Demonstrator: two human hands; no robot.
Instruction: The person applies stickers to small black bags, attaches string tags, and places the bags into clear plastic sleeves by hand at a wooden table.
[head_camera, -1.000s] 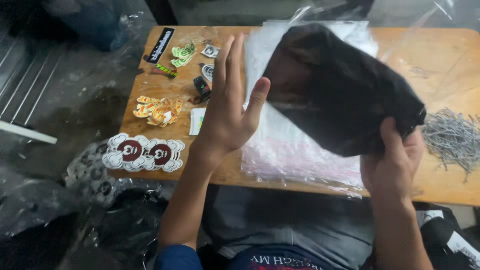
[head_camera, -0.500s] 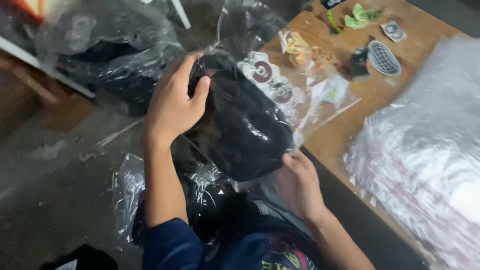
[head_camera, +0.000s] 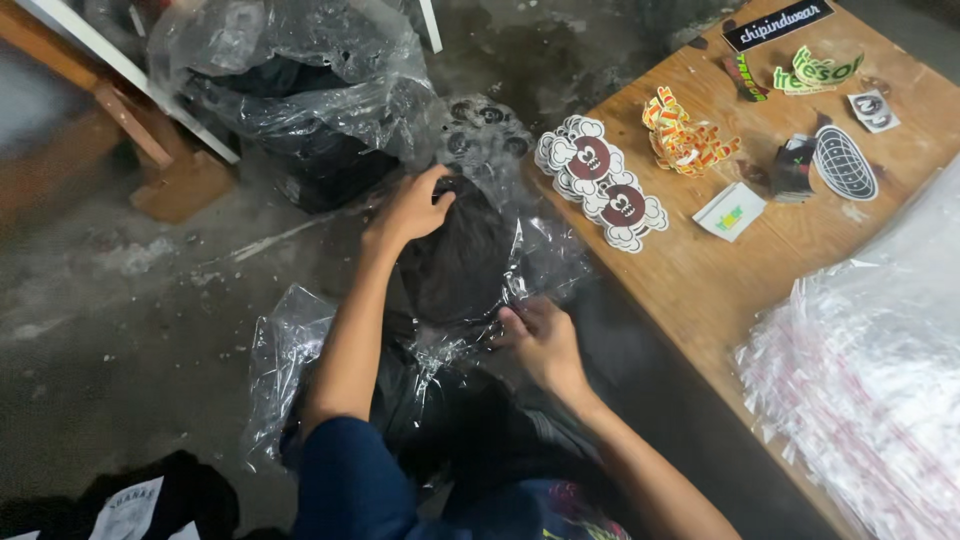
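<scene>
1. Floor (head_camera: 110, 330) of bare, dusty concrete, largest hazard of all: grit likely picked up by any plastic or cloth allowed to sag onto it, and hard to shake out afterwards.
2. Stack of clear zip bags (head_camera: 870, 380) on the right of the wooden table (head_camera: 700, 290), edges overhanging toward the lap: liable to slide off if brushed by an elbow.
3. Heap of bagged dark garments (head_camera: 300, 90) beyond the hands, plastic loose and crumpled: prone to slump or snag against anything laid on top.
4. Folded black garment (head_camera: 455, 255) in its clear plastic bag (head_camera: 520, 250), held low between table edge and floor, below the table top. Could slip from the slick film, or bunch out of its fold, if squeezed unevenly.
5. Left hand (head_camera: 410, 208) curled over the far top edge of the bundle, fingers closed on cloth and film together. Thin plastic apt to stretch or tear under a grip like that.
6. Right hand (head_camera: 540, 335) pinching the near lower edge of the bag between thumb and fingertips, otherwise only partly closed. Light pinch, easily lost if the weight shifts.
7. Round cartoon stickers (head_camera: 600, 180) close to the table's near corner, just beside the bag: likely swept off by a careless lift.
</scene>
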